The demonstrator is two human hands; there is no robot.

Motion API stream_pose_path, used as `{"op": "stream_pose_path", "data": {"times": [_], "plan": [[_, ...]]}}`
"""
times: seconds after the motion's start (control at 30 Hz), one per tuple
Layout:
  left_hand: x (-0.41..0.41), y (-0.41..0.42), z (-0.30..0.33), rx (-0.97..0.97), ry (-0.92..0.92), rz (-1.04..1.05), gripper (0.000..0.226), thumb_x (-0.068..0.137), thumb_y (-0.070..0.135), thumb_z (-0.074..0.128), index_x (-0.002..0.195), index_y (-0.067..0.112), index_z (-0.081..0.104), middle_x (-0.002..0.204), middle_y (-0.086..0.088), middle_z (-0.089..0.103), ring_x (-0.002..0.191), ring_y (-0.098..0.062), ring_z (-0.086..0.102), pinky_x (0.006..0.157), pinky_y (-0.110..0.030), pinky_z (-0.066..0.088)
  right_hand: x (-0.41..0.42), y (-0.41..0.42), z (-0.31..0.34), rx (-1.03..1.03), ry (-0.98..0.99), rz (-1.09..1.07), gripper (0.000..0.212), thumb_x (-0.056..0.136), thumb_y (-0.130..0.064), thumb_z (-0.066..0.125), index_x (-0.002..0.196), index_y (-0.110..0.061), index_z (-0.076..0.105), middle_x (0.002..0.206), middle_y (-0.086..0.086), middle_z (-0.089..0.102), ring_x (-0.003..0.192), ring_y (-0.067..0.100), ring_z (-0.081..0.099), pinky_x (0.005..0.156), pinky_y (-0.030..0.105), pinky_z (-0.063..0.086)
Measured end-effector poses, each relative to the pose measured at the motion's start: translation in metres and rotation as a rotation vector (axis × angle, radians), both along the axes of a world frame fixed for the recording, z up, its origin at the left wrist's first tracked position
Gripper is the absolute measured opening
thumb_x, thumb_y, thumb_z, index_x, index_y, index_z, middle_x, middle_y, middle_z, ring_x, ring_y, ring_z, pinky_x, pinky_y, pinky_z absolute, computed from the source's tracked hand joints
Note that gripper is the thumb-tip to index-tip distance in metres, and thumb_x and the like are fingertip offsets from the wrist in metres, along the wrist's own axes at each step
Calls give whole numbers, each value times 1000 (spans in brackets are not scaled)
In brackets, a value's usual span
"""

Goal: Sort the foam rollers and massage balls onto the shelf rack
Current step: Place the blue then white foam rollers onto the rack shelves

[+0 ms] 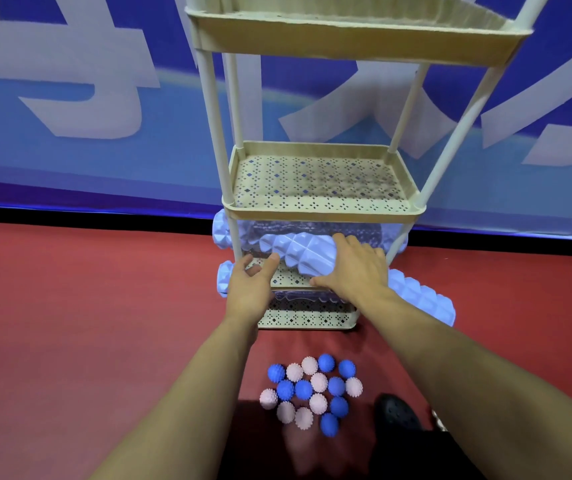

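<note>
Both hands, left hand and right hand, on a foam roller in the shelf rack.

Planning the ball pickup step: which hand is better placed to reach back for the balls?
Probably left. The left hand is open with only its fingertips at the roller, while the right hand lies across it. Both are equally far from the balls.

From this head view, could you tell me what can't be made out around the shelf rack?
- Top tray: contents hidden, seen from below and cut by the upper edge.
- Rear foam roller: middle hidden behind the middle tray.
- Right hand: palm side and grip hidden by its own back.
- Lowest roller: middle covered by the arms.
</note>
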State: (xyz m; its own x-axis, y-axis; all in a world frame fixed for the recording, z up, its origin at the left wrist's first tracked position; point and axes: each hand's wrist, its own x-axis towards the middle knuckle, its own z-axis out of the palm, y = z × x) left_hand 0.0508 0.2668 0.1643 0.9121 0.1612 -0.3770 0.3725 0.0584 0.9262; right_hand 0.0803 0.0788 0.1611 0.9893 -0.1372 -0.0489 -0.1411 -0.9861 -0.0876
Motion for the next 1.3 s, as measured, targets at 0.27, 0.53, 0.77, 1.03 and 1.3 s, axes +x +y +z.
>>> {"op": "stream_pose_path", "data": {"times": [0.27, 0.53, 0.77, 1.03, 1.3], "plan": [[20, 22, 9, 428, -424, -20, 80, 86, 14, 64, 151, 42, 27, 134, 22, 46, 128, -9, 47, 102, -40, 47, 28, 37, 11, -81, -33, 69, 68, 72, -69, 74, 113, -18, 58, 114, 4, 66, 108, 29, 60, 95, 42, 35], [31, 25, 16, 274, -381, 24, 75, 88, 7, 66, 152, 31, 35, 143, 12, 45, 121, 10, 47, 100, -17, 44, 42, 65, 16, -105, -34, 102, 51, 77, -67, 72, 96, -21, 63, 98, 2, 72, 94, 27, 67, 76, 36, 33], [35, 30, 17, 268, -385, -20, 71, 89, -2, 60, 149, 27, 36, 134, 18, 52, 107, 20, 50, 80, 1, 39, 54, 82, 23, -104, -4, 155, 55, 78, -68, 70, 104, -19, 68, 113, 2, 68, 109, 28, 63, 80, 33, 45], [34, 28, 16, 282, -376, -40, 78, 88, -3, 59, 153, 29, 30, 136, 22, 47, 113, 17, 46, 111, -37, 43, 69, 81, 28, -67, 180, 173, 52, 92, -56, 62, 128, -19, 63, 133, 4, 62, 124, 28, 57, 99, 37, 45], [34, 27, 10, 326, -381, -110, 87, 90, 2, 60, 158, 33, 16, 158, 14, 35, 142, -3, 35, 113, -40, 41, 71, 72, 26, -84, 94, 180, 70, 85, -58, 70, 140, -18, 53, 147, 8, 50, 136, 34, 46, 108, 45, 41]]}}
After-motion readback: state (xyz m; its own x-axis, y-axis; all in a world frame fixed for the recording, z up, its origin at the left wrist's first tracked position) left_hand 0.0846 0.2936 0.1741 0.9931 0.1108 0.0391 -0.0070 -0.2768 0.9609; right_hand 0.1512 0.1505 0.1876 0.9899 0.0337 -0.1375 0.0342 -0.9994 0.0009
